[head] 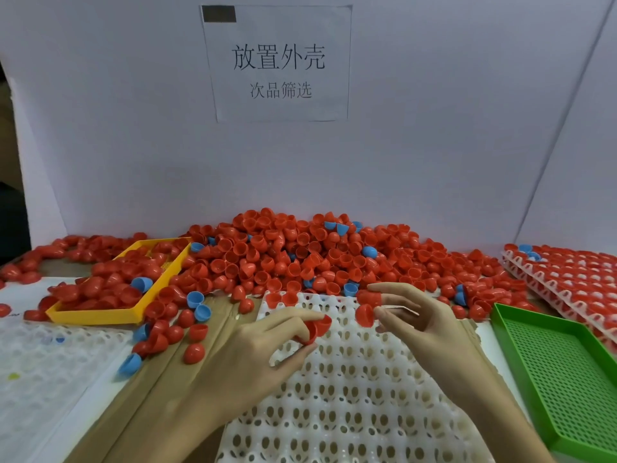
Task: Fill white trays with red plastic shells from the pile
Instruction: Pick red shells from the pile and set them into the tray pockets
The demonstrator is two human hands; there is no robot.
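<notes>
Left grip (267, 342) pinches a red shell (316, 327), right grip (430, 324) pinches another shell (364, 315); white tray (350, 396) right underneath both.

Tray (350, 389) in front, pile (283, 255) behind, filled trays (567, 272) — seemingly stacked — far right.

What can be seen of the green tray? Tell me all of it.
The green tray is a shallow rectangular basket that looks like bright green plastic, with a raised solid rim and a floor of small mesh holes. It lies flat at the right of the table, angled, its near corner cut off by the frame edge. Nothing shows inside it. The stack of filled white trays lies just behind it; neither hand touches it.
</notes>
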